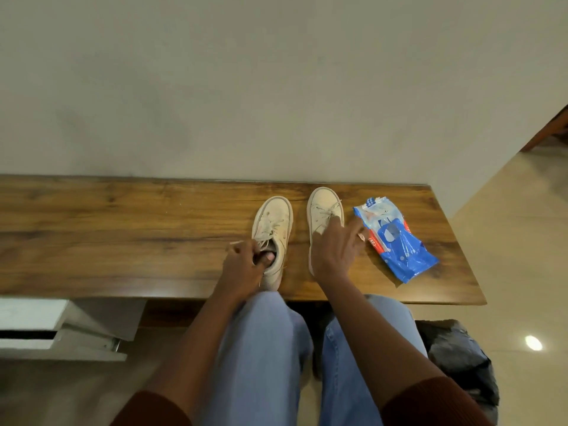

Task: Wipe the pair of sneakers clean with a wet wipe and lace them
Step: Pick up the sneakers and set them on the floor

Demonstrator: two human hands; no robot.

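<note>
Now: left sneaker (275, 219) grubby cream, laces loose, left hand (242, 265) gripping collar; right hand (333, 250) spread over right sneaker (324, 204).

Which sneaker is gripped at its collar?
The left cream lace-up sneaker: the left hand grips its collar; the right hand merely covers the right sneaker.

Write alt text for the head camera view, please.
A seated person's left hand grips the collar of one white sneaker on a wooden table; the right hand covers the other sneaker, beside a blue wipes pack.
</note>
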